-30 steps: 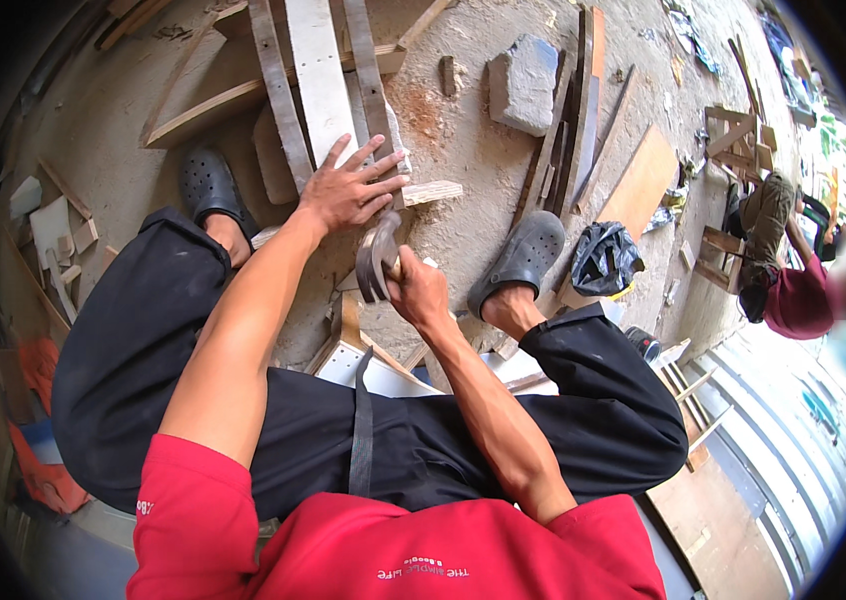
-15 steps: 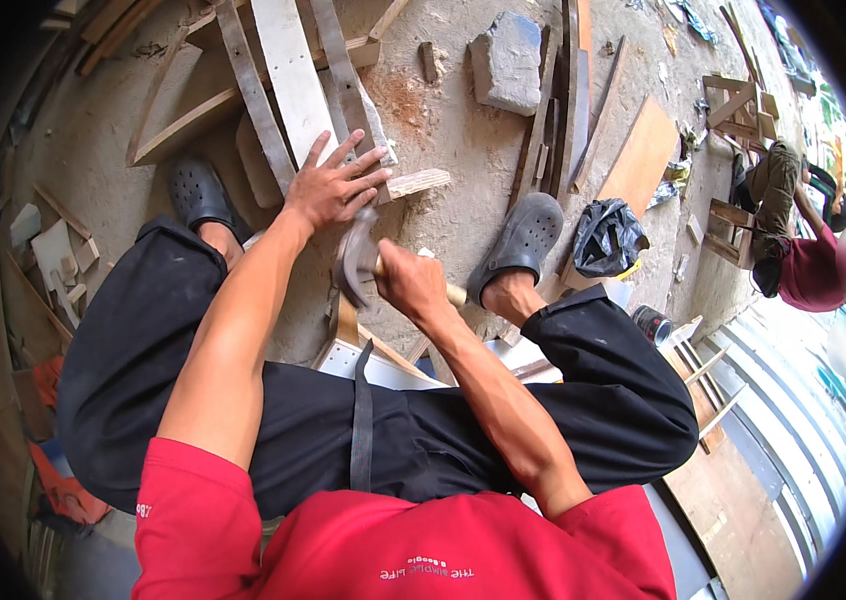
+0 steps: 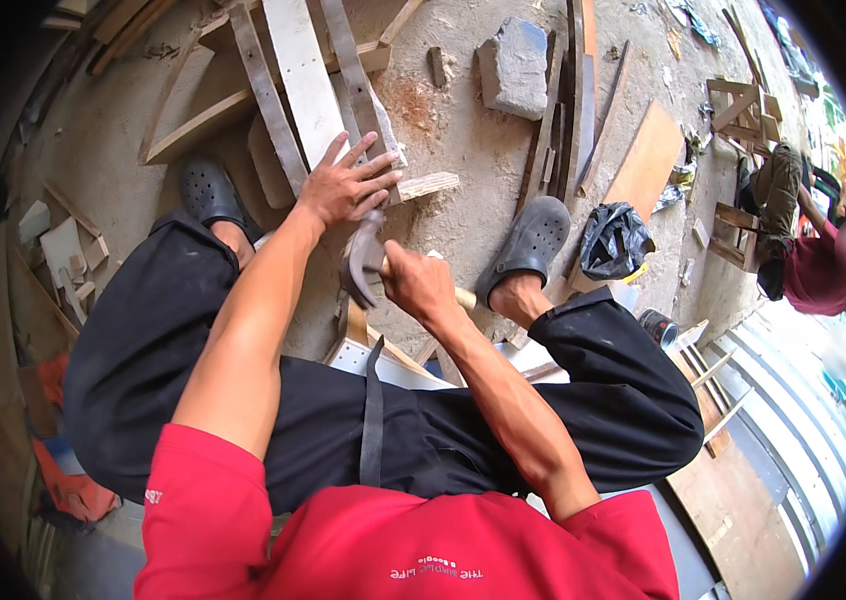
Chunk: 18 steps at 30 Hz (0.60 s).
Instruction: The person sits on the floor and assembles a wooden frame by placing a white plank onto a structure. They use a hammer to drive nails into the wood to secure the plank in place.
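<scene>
My left hand [image 3: 350, 188] lies with fingers spread over the lower ends of a white board [image 3: 300, 70] and a grey weathered strip of wood [image 3: 345, 62]. A short pale wood piece [image 3: 429, 186] sticks out to the right beside its palm. My right hand [image 3: 417, 284] is closed round the light handle of a claw hammer [image 3: 360, 262]. The hammer's head is just below my left hand, its curved claw toward me. Whether the head touches the wood, I cannot tell. Another grey strip [image 3: 269, 95] runs along the white board's left side.
A concrete block [image 3: 514, 68] sits beyond, near several long planks [image 3: 576, 100]. A black plastic bag [image 3: 614, 242] and a can [image 3: 657, 327] lie right of my right shoe [image 3: 531, 240]. Wood scraps [image 3: 65, 250] lie at left. Another person [image 3: 813, 265] sits far right.
The whole view has shifted slightly. The hammer's head looks sharper now and was blurred before. My left hand keeps its place on the wood.
</scene>
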Tool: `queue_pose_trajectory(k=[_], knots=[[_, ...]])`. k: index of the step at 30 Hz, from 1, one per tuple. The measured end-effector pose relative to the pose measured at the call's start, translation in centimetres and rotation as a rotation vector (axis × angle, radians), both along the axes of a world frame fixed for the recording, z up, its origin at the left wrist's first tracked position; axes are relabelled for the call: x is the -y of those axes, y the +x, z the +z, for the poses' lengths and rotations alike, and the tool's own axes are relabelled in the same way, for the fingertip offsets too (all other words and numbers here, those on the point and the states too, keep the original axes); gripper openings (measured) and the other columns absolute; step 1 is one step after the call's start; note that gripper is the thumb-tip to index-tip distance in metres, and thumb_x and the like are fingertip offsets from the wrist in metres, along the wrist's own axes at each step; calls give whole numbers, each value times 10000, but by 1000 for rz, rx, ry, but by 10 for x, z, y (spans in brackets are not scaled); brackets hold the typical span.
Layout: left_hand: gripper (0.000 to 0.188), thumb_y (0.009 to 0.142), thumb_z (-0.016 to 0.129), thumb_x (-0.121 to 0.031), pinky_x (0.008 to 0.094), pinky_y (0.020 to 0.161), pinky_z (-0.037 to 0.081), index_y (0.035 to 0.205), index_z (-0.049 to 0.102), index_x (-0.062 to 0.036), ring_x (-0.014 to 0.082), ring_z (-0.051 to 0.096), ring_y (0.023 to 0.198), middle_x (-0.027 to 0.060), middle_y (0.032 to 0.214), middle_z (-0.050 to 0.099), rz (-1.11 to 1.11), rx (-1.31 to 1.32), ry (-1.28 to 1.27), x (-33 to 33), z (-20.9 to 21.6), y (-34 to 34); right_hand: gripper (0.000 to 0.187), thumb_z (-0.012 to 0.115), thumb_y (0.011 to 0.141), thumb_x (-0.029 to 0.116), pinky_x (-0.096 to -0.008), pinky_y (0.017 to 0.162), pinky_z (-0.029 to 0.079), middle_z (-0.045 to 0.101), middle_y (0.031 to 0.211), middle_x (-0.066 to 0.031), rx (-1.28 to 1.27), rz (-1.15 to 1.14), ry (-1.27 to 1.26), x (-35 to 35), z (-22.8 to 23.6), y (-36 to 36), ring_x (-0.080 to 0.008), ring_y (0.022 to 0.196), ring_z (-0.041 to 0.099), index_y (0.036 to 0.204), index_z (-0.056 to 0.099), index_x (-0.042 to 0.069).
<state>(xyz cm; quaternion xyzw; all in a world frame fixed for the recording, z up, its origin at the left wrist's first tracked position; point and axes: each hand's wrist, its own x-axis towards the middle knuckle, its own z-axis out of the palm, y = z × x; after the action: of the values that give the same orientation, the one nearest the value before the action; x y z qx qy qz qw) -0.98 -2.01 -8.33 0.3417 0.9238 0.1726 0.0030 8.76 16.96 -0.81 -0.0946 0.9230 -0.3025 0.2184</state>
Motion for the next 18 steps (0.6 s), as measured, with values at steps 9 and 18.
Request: queue_pose_trajectory(k=[9,18], knots=[[349,947,546,-368,543,1193,142,1283,619,-313,249,258,1458,-84,1473,461,15,9,3,4,1,0,237,638,813,209,-563,605,476,624,676,-229,97,18,-19,15,28,-7,-471,654,612,905,476,63],[336,953,520,-363,522,1185,187,1266,631,-314,202,310,1435,-118,1440,495,50,-28,62,2,-7,-1,219,677,888,204,-373,544,496,635,694,-139,24,-249,-339,1,24,-11,-247,563,625,970,600,16]])
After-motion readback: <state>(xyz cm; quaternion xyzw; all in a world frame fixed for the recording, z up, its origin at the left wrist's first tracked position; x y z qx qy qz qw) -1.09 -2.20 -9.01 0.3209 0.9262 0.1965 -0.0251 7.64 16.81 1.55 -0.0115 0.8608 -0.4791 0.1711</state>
